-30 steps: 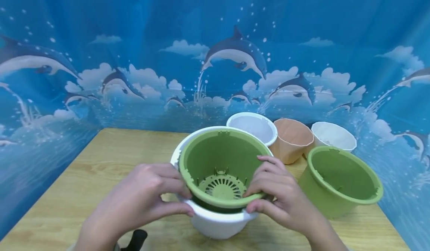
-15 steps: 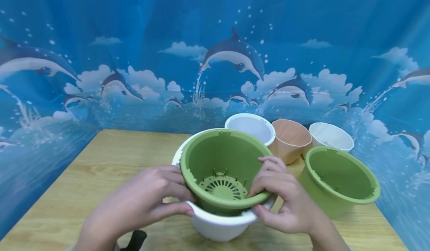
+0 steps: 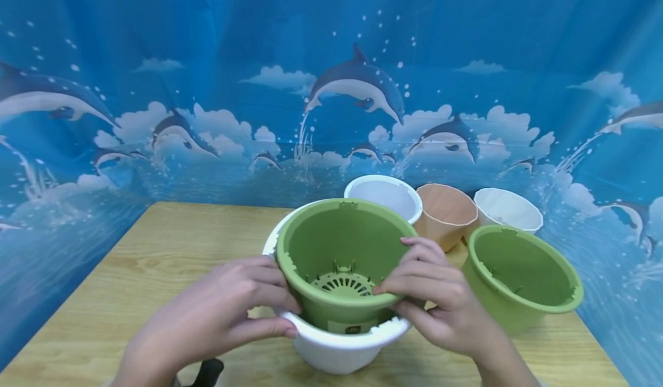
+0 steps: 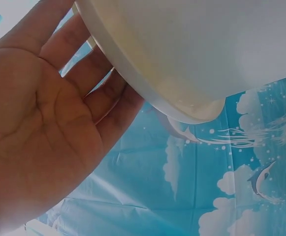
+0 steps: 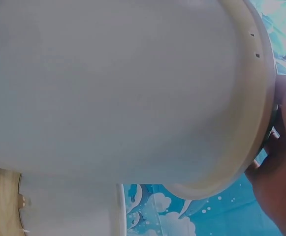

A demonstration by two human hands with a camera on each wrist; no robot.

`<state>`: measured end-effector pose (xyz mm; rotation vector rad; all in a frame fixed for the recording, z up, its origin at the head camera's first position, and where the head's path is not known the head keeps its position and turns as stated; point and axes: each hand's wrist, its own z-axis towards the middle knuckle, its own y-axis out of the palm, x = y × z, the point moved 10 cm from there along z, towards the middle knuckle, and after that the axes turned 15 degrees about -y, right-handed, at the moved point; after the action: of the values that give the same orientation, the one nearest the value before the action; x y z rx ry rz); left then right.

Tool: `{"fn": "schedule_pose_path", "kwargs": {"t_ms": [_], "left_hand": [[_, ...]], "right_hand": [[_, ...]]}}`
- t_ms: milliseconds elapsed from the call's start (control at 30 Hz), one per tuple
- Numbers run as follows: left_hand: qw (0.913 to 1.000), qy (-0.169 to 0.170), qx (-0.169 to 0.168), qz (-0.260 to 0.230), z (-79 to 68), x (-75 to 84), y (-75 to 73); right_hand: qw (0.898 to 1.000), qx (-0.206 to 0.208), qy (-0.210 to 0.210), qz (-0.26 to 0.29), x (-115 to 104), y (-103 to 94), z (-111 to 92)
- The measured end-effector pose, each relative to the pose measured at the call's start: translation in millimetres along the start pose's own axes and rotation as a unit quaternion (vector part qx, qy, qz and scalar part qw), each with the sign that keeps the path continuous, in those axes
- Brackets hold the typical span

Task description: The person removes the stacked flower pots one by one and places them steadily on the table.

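A green plastic flowerpot (image 3: 342, 243) with a slotted bottom sits tilted inside a larger white flowerpot (image 3: 336, 352), its near side raised above the white rim. My left hand (image 3: 228, 300) holds the white pot's left rim, thumb at the front and fingers over the edge beside the green pot. In the left wrist view the fingers (image 4: 101, 81) reach over that rim. At the near right, my right hand (image 3: 440, 295) pinches the green pot's rim, fingers inside and thumb below. The white pot's wall (image 5: 123, 93) fills much of the right wrist view.
A second green pot (image 3: 497, 295) stands at right on the wooden table (image 3: 171, 249). Behind are a white pot (image 3: 388, 194), a terracotta-coloured pot (image 3: 445, 231) and a white faceted pot (image 3: 507, 208). A dark object (image 3: 208, 372) lies by the left wrist. A dolphin-print curtain surrounds the table.
The green pot's near side has risen, showing a label on its outer wall. My right thumb has moved from the white rim to under the green rim. The left hand has stayed nearly still.
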<state>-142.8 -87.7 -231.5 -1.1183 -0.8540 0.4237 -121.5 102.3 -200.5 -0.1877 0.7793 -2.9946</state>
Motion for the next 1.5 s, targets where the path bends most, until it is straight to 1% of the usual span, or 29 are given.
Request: {"fn": "schedule_pose_path", "kwargs": {"t_ms": [133,333,433,600,733,967,1033,1167,1300,1500], "left_hand": [[1.0000,-0.001,0.004,-0.001,0.7,1.1,-0.5],[0.9999,-0.015,-0.001,0.003,2.3,0.0,1.0],[0.9998,-0.016,0.000,0.008,1.8,-0.3,1.4],[0.9997,-0.007,0.010,0.020,0.3,1.8,1.4],[0.9995,-0.003,0.016,0.027,-0.8,3.0,1.5],[0.9983,0.008,0.040,0.041,-2.3,5.5,0.2],[0.9982,0.013,0.043,0.040,-2.4,6.6,0.1],[0.9981,0.023,0.045,0.035,-2.1,9.2,0.4],[0.9980,0.029,0.045,0.032,-1.6,10.6,1.0],[0.9974,0.043,0.052,0.028,-2.6,13.6,1.6]], "right_hand": [[1.000,0.013,-0.012,-0.017,-2.0,-3.0,0.9],[0.999,0.032,-0.027,-0.032,-4.1,-7.8,2.1],[0.997,0.050,-0.042,-0.042,-7.7,-11.1,4.1],[0.991,0.091,-0.062,-0.076,-14.4,-19.7,6.5],[0.987,0.116,-0.069,-0.088,-18.2,-25.0,7.8],[0.981,0.135,-0.087,-0.107,-23.8,-29.6,11.9],[0.979,0.142,-0.093,-0.113,-25.3,-30.2,14.1],[0.972,0.167,-0.108,-0.126,-29.5,-33.6,16.6],[0.961,0.203,-0.118,-0.145,-34.0,-38.7,17.4],[0.940,0.260,-0.140,-0.170,-41.9,-45.4,12.0]]}}
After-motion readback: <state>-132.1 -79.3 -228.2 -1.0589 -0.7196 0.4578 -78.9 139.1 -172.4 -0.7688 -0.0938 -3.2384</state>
